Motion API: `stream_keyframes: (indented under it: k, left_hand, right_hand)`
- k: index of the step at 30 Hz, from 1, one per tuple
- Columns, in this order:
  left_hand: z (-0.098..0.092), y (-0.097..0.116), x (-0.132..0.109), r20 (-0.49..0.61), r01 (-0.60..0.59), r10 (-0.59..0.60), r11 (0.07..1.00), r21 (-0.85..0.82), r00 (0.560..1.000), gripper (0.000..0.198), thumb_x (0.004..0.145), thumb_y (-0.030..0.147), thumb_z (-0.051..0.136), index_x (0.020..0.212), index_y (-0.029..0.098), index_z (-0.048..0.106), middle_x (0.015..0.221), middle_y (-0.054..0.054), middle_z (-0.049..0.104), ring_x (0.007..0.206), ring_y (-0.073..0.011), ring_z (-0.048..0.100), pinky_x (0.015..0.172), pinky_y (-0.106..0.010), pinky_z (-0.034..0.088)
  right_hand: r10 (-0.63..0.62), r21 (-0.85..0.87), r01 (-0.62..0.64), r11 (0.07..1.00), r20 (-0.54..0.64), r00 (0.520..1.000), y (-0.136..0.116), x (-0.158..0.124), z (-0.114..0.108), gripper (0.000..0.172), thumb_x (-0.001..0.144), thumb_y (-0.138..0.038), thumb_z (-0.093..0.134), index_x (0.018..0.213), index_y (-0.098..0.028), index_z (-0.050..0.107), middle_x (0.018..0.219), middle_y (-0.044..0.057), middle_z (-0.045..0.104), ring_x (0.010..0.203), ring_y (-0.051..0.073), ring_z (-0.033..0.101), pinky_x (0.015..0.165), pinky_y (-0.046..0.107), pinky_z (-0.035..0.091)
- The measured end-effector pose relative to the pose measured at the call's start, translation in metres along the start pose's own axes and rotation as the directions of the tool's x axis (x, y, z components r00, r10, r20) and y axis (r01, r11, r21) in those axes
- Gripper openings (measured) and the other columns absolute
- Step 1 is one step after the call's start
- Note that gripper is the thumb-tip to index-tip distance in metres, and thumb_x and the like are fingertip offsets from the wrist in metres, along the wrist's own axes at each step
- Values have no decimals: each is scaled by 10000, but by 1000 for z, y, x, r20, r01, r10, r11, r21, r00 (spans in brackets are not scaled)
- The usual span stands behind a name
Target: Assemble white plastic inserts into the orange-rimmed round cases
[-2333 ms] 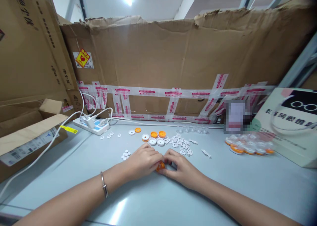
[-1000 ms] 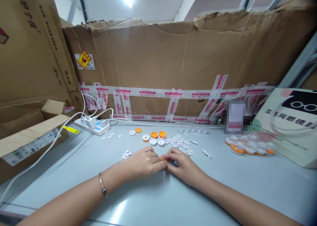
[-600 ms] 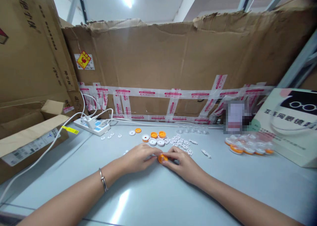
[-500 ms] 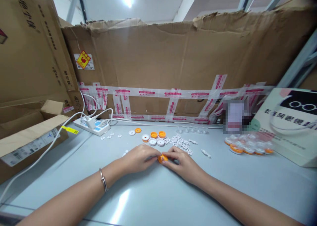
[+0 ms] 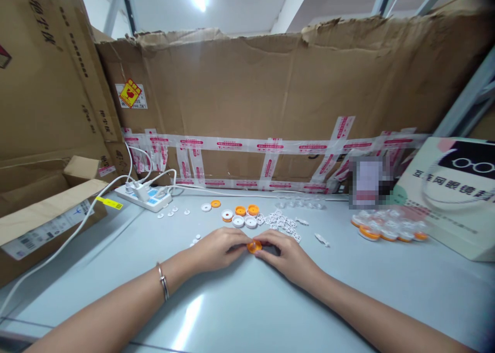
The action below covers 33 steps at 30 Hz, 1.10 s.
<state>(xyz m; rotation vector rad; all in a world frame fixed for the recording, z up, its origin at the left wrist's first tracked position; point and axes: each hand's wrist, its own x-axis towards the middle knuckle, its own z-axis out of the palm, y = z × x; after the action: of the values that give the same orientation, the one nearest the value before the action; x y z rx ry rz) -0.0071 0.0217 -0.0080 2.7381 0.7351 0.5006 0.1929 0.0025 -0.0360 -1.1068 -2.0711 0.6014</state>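
Observation:
Both hands meet at the middle of the grey table point(image 5: 247, 311) around a small orange round cap point(image 5: 254, 246). My left hand point(image 5: 219, 249), with a bracelet on its wrist, pinches the cap from the left. My right hand point(image 5: 285, 255) grips it from the right with curled fingers. Just behind the hands lie several orange and white caps point(image 5: 240, 216) and a heap of small white plastic pieces point(image 5: 283, 224). A few tiny white discs point(image 5: 196, 238) sit left of my left hand.
A taped cardboard wall point(image 5: 294, 105) closes the back. A white power strip point(image 5: 142, 194) with cables lies at the back left beside cardboard boxes point(image 5: 42, 208). At the right stand a clear bag of orange and white caps point(image 5: 389, 226) and a printed box point(image 5: 452, 193).
Both hands have shifted slightly away from me with the orange cap, which shows more plainly between the fingertips than a second ago. Nothing else on the table has moved.

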Motion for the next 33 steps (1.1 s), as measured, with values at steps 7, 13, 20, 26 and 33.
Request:
stream_keyframes:
  k: [7,13,20,26,33]
  left_hand:
    - [0,4,-3,40,-27,21,983,180,999,304,859,114,424,1117,216,547,1039,-56,622,949,-184,568,861,-319,378]
    - [-5,3,-2,44,6,-10,995,96,999,276,889,152,397,1112,212,549,953,-42,670,868,-160,613,801,-276,402]
    - [-3,2,-2,33,-3,0,996,86,999,248,890,168,402,1045,205,592,953,-48,670,892,-165,612,815,-270,405]
    - [-3,3,-3,36,-6,2,994,113,999,244,892,176,408,1053,214,586,974,-40,668,907,-163,608,827,-281,388]
    - [-4,5,-4,44,-9,3,991,137,999,260,879,156,423,1085,214,572,1005,-42,662,930,-169,598,813,-293,371]
  right_hand:
    - [31,-10,-32,999,-10,999,-1,2,0,139,758,-244,596,878,-202,652,874,36,667,825,175,611,757,300,477]
    - [82,69,-83,994,7,997,-5,1,-1,150,763,-294,591,866,-208,659,842,19,697,781,174,636,728,284,491]
    - [52,11,-52,999,6,999,-5,0,-2,142,774,-274,588,867,-217,679,849,25,706,793,185,640,739,304,489]
    - [-1,16,2,1000,-14,1000,-3,-1,0,107,769,-243,594,810,-222,690,892,36,710,841,188,649,787,312,496]
    - [-48,-18,47,999,-25,999,-4,-1,-1,107,764,-219,599,811,-234,694,895,32,713,840,193,655,778,321,513]
